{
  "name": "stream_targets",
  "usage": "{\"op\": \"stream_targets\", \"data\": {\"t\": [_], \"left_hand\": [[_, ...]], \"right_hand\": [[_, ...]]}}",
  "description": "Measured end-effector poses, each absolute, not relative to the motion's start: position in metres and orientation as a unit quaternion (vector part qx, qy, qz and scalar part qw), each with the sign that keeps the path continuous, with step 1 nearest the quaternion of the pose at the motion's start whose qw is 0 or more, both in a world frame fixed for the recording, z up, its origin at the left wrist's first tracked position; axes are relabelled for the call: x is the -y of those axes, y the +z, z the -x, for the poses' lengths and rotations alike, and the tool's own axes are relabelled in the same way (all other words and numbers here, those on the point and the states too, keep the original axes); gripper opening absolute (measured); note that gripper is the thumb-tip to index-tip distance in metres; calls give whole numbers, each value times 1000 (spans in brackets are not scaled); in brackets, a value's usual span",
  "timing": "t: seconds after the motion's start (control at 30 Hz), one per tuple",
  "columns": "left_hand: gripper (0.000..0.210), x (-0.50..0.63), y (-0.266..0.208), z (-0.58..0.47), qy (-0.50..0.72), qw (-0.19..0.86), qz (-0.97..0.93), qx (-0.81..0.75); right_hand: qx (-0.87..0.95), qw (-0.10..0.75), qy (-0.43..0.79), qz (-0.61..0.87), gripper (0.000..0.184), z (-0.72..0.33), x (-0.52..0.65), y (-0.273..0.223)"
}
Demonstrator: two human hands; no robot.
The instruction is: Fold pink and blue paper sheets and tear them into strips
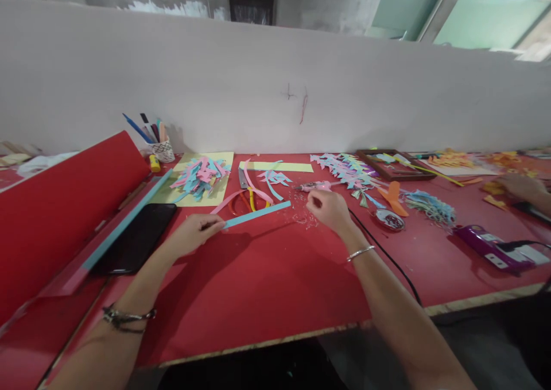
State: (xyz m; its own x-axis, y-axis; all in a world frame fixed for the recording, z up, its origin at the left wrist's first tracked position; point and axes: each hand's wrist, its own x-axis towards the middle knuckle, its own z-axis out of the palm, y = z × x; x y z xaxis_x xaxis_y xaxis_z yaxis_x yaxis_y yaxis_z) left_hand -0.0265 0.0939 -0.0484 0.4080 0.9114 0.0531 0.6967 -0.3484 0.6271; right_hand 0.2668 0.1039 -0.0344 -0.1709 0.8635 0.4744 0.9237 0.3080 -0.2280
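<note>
My left hand (196, 230) pinches one end of a light blue paper strip (258, 214), which points right and slightly upward above the table. My right hand (330, 207) is closed, fingers curled together, past the strip's free end; anything in its fingers is hidden. Just behind it lies a pink glue gun (316, 186). Thin glue strands (301, 221) are scattered on the table between my hands. Scissors with yellow handles (253, 202) and a tool with orange-red handles (235, 206) lie behind the strip. Cut blue pieces (275, 178) rest nearby.
A black phone (135, 238) and red board (64, 206) are at left. Behind are paper clippings (202, 178) and a pen cup (161, 149). Fringed paper (344, 172), a wooden tray (398, 169), a purple power strip (495, 249) and another person's hand (519, 189) are at right.
</note>
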Motion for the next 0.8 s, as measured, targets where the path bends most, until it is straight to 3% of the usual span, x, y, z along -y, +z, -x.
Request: {"op": "stream_targets", "data": {"t": [0.13, 0.33, 0.43, 0.6, 0.8], "left_hand": [[35, -88, -49, 13, 193, 302, -811, -462], [34, -80, -55, -5, 179, 304, -840, -411], [29, -77, -56, -11, 177, 236, -863, -411], [19, -71, -55, -24, 125, 37, -890, -436], [16, -70, -54, -26, 69, -2, -906, -418]], "right_hand": [[832, 327, -51, 446, 17, -237, -95, -43], [918, 185, 47, 348, 13, -201, -77, -50], [909, 143, 88, 382, 15, -197, -72, -51], [890, 132, 138, 415, 15, -190, -69, -52], [866, 191, 222, 406, 18, -191, -71, -54]]}}
